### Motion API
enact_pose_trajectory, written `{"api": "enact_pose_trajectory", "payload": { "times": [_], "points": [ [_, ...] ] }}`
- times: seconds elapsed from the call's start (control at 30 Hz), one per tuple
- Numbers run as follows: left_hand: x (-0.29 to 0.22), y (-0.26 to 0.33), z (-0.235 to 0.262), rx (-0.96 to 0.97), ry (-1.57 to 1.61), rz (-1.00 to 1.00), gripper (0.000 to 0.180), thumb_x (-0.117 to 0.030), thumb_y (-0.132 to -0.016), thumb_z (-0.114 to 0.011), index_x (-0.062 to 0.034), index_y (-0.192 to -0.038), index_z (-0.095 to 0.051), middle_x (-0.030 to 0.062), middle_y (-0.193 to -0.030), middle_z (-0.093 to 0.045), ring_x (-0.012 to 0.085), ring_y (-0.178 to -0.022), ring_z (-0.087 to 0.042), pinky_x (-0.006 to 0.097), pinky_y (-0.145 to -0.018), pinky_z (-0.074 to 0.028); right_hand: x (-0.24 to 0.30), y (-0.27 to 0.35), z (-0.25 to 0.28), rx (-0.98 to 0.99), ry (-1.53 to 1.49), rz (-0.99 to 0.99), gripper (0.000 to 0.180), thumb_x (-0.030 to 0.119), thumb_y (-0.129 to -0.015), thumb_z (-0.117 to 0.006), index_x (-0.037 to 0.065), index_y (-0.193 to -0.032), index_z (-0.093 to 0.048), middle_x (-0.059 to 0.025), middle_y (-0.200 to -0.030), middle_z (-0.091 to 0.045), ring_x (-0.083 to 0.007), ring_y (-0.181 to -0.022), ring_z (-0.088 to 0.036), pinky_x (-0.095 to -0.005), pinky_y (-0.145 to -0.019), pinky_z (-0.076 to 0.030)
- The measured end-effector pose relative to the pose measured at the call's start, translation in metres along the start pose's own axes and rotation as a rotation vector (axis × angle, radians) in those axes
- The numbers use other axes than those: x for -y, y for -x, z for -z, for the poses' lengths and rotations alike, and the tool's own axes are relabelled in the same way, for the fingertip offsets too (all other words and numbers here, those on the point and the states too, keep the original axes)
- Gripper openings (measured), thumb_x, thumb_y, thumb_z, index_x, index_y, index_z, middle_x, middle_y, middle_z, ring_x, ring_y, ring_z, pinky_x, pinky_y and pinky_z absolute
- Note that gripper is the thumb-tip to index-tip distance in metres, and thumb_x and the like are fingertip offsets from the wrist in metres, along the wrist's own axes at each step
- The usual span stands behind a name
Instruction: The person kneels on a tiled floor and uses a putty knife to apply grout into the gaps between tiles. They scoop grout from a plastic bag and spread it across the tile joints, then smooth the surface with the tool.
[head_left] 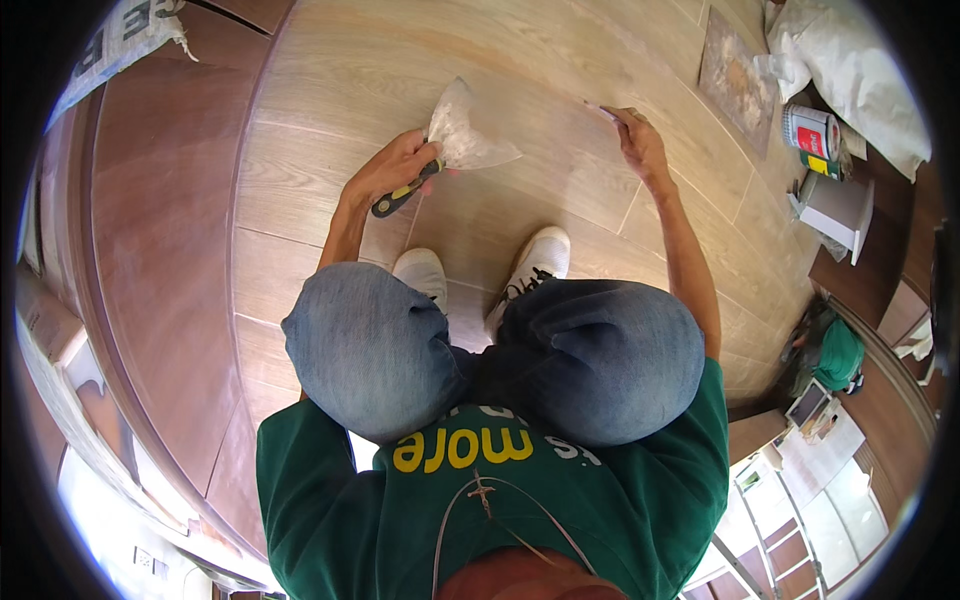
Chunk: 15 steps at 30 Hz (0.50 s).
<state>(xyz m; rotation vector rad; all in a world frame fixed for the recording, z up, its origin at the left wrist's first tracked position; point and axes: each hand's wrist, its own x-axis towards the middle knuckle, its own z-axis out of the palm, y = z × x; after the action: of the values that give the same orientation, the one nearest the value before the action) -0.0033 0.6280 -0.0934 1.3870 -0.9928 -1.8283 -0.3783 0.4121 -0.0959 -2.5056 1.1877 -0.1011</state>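
Note:
My left hand [402, 166] is closed around a wide putty knife with a black and yellow handle [393, 201]. Its fan-shaped blade [462, 133] is smeared with pale filler and sits over the wood-look floor [550, 195]. Farther right, my right hand [642, 148] pinches a thin, flat, pale piece [604, 112] seen nearly edge-on. Its kind is hard to make out, and part of it is hidden by the fingers. The two hands are well apart, both in front of my shoes [540, 262].
A dusty board [738, 82] lies at the far right, near paint cans [812, 131] and a white plastic sack [862, 75]. A white box [838, 212] stands below them. Brown panelling [160, 250] rises along the left. A ladder [790, 540] is at the lower right.

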Motion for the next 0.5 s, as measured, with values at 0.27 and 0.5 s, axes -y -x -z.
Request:
{"api": "enact_pose_trajectory", "payload": {
  "times": [0.27, 0.5],
  "points": [
    [0.009, 0.013, -0.009, -0.015, 0.087, 0.048, 0.035, -0.026, -0.107, -0.044, 0.0005, -0.125, -0.059, 0.008, -0.097, -0.074, 0.0095, -0.063, -0.059, 0.025, -0.057, -0.051, 0.028, 0.027, -0.063, -0.215, 0.334, 0.045, 0.043, 0.006, -0.091, -0.056, 0.02, -0.129, -0.068, -0.0071, -0.12, -0.068, -0.0311, -0.107, -0.064, -0.0467, -0.089, -0.051],
    [0.018, 0.013, -0.014, 0.002, 0.105, 0.028, 0.04, -0.028, -0.108, -0.044, 0.001, -0.132, -0.057, 0.0097, -0.099, -0.074, 0.0097, -0.065, -0.061, 0.025, -0.057, -0.054, 0.018, 0.011, -0.036, -0.156, 0.168, -0.085, 0.042, 0.005, -0.092, -0.058, 0.02, -0.13, -0.067, -0.0068, -0.121, -0.067, -0.0303, -0.108, -0.062, -0.0463, -0.09, -0.049]
  ]
}}
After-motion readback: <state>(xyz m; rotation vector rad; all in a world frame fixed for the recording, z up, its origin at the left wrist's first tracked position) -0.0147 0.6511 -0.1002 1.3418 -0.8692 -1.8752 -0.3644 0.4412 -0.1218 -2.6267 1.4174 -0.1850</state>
